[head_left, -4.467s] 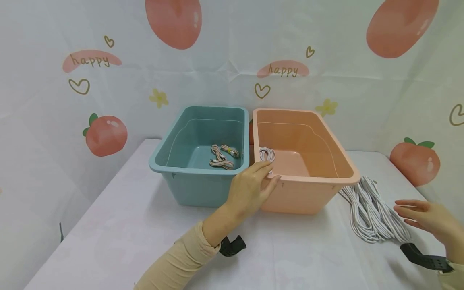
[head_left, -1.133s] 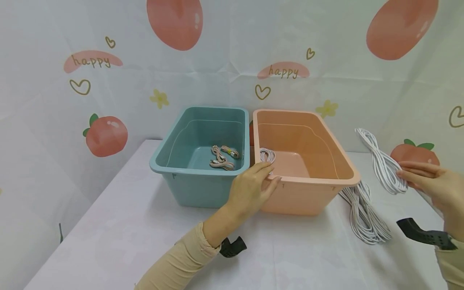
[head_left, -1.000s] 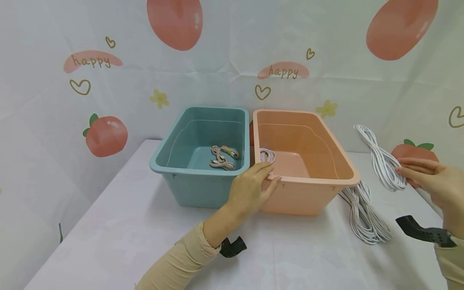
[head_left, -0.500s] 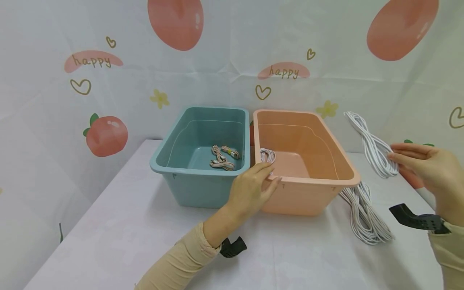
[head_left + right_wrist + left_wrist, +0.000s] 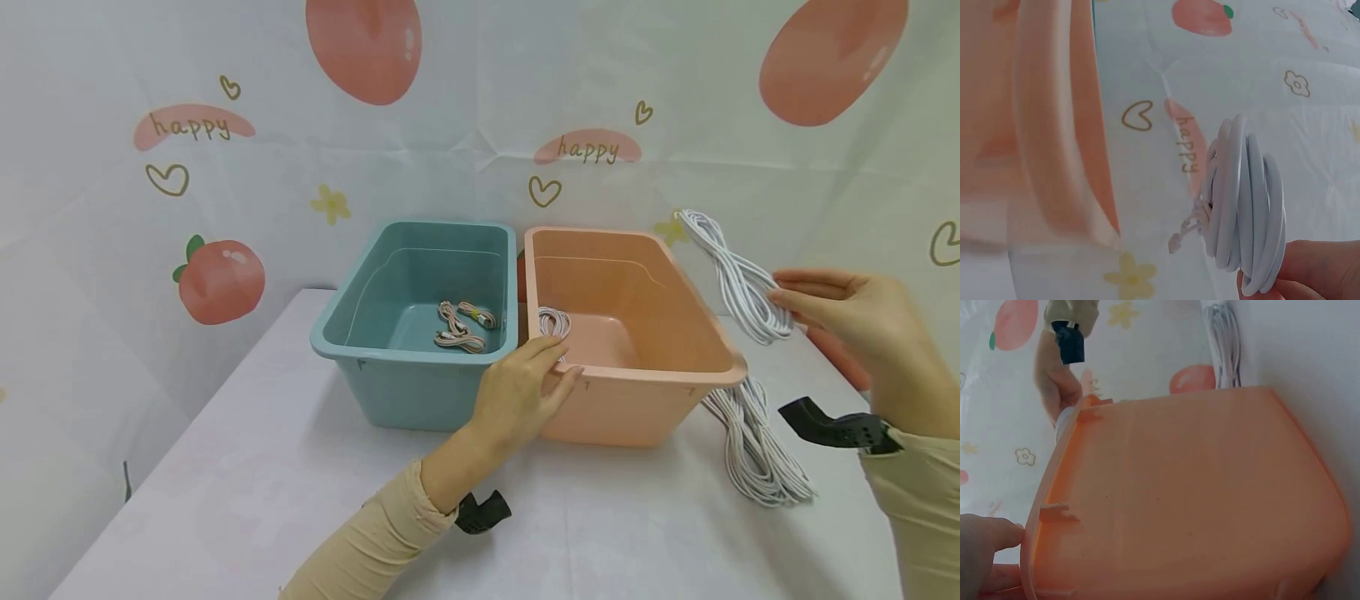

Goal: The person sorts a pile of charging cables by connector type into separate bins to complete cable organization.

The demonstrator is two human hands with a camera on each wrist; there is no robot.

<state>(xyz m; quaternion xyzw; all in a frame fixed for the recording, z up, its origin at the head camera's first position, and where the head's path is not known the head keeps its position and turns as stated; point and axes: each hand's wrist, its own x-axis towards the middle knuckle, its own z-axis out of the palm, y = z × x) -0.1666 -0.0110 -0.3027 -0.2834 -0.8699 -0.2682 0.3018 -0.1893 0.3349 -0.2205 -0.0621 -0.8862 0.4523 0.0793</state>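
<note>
My right hand (image 5: 862,329) pinches one end of a coiled white cable (image 5: 738,283) in the air, right of the orange tub (image 5: 630,408). In the right wrist view, the cable (image 5: 1244,206) shows its loops upright, with a small connector end dangling at the side. My left hand (image 5: 517,387) grips the tub's near left rim, fingers over the top and thumb in front. From the left wrist, the thumb and fingertips (image 5: 1007,534) meet that rim. Inside the tub lies another white cable coil (image 5: 553,321), partly hidden by the left hand.
A teal tub (image 5: 420,392) stands beside the orange one, with pinkish cable bundles (image 5: 459,339) in it. More white cable coils (image 5: 765,458) lie on the table (image 5: 600,533), right of the orange tub. A printed cloth (image 5: 450,83) hangs behind.
The right hand, bare at first, has taken a cable coil from the pile at the right. It has carried it up and left towards the orange tub. The left hand stays put.
</note>
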